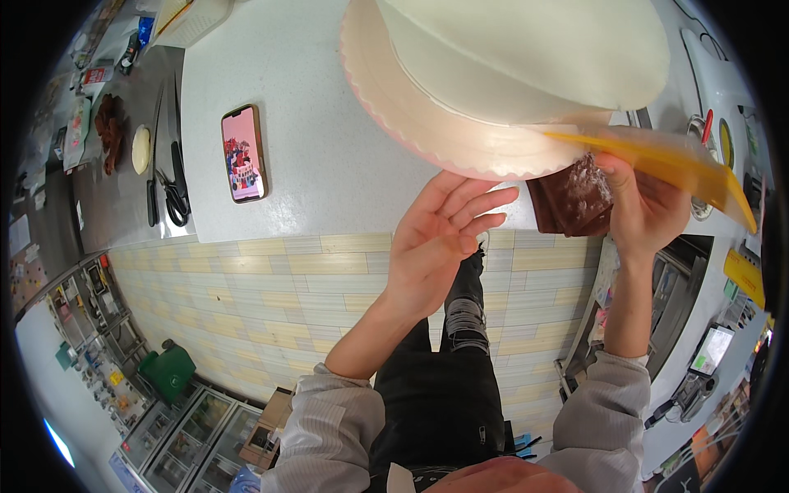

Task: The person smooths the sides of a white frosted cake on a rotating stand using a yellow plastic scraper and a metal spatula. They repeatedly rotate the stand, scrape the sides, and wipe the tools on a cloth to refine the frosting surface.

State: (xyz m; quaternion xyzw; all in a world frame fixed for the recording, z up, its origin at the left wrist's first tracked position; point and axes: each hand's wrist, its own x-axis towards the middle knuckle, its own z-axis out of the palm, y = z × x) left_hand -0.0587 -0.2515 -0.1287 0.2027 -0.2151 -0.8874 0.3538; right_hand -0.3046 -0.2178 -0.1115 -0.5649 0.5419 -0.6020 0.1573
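Note:
A tall cake with a smooth pale covering stands on a round board with a scalloped pink edge, in the upper right of the view. My left hand is palm up at the front edge of the board, its fingers apart and its fingertips near or under the rim. My right hand grips a flat, translucent yellow plastic scraper, blurred, whose far end reaches the cake's lower side. Beneath the board's right side, a folded dark brown cloth dusted with white powder lies over the counter edge.
On the white counter lies a phone showing a decorated cake. Scissors, a long knife, a pale lump and brown pieces lie on the steel surface at left. A plastic basket stands behind.

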